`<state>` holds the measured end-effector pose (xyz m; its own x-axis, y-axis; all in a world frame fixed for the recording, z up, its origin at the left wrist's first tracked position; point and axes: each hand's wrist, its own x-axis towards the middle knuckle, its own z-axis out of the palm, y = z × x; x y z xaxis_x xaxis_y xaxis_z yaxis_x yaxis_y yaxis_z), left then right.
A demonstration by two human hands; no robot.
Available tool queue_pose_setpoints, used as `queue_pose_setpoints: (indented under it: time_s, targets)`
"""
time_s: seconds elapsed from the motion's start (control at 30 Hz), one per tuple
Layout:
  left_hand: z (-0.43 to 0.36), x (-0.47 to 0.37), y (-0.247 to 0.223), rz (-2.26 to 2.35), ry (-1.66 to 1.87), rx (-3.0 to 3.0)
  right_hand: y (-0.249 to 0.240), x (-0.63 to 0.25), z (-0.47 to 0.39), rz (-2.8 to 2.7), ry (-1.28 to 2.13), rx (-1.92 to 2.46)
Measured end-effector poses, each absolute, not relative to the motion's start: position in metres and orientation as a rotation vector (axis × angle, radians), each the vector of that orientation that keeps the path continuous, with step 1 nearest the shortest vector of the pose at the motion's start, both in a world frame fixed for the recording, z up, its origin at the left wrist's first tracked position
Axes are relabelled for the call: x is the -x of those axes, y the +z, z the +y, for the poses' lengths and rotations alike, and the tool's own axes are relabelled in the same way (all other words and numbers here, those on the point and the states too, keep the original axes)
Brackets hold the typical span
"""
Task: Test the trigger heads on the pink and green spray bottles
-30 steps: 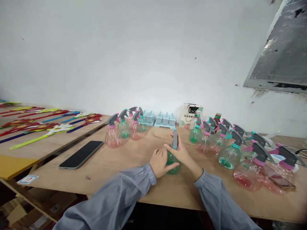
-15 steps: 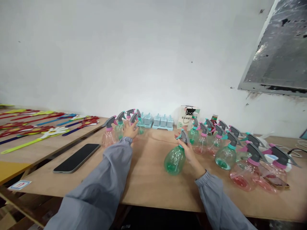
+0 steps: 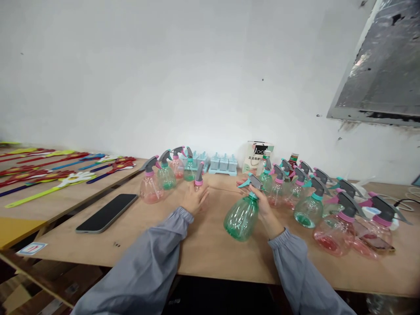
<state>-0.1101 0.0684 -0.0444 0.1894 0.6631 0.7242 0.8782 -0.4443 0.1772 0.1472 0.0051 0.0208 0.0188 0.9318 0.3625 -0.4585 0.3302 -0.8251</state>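
Observation:
My right hand (image 3: 264,205) grips a green spray bottle (image 3: 241,218) by its neck. The bottle leans, with green liquid in the bottom and its turquoise and grey trigger head toward the back. Wrapped round a pink spray bottle (image 3: 198,176) is my left hand (image 3: 194,198), which hides most of its body; the grey head with a pink trigger shows above the fingers. Left of that hand stand two pink and two green bottles, among them a pink one (image 3: 151,188) and a green one (image 3: 166,176).
Several pink and green spray bottles (image 3: 308,212) crowd the table's right side. A phone (image 3: 107,213) lies at left. Pale blue ice-pop moulds (image 3: 223,164) and a paper bag (image 3: 251,162) stand by the wall. Colourful flower-ended sticks (image 3: 70,180) cover the left table.
My left hand has moved right and nearer, bringing the pink spray bottle out of the left group. My right hand keeps hold of the green bottle, which is tilted a little more.

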Motion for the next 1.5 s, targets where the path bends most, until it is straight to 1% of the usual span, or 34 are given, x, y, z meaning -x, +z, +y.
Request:
queue_pose_setpoints:
  time_s: [0.2,0.43,0.57,0.67,0.73,0.93,1.07,1.23,1.4,1.5]
  targets:
    - [0.061,0.1,-0.047,-1.588,-1.033,2.131,0.021,-0.155,0.004,-0.94,0.991,0.636]
    - [0.062,0.105,-0.049,-1.521,-1.06,2.194,0.022,-0.147,0.005,-0.988,1.073,0.681]
    - [0.062,0.104,-0.05,-1.5,-1.101,2.219,0.019,-0.145,0.002,-0.983,1.023,0.752]
    - [0.062,0.103,-0.05,-1.504,-1.124,2.216,0.02,-0.147,-0.001,-0.962,0.983,0.729]
    - [0.061,0.103,-0.049,-1.508,-1.118,2.22,0.022,-0.148,-0.002,-0.958,1.017,0.693]
    - [0.061,0.105,-0.046,-1.514,-1.1,2.252,0.022,-0.151,0.002,-1.016,1.265,0.667]
    - [0.059,0.104,-0.045,-1.54,-1.095,2.263,0.019,-0.154,0.006,-0.961,1.163,0.691]
    - [0.06,0.104,-0.046,-1.526,-1.107,2.259,0.018,-0.154,0.006,-0.97,1.21,0.662]
    - [0.061,0.104,-0.046,-1.527,-1.094,2.241,0.018,-0.154,0.005,-0.861,1.012,0.767]
    - [0.061,0.105,-0.046,-1.505,-1.095,2.247,0.02,-0.153,0.003,-0.86,0.987,0.8]
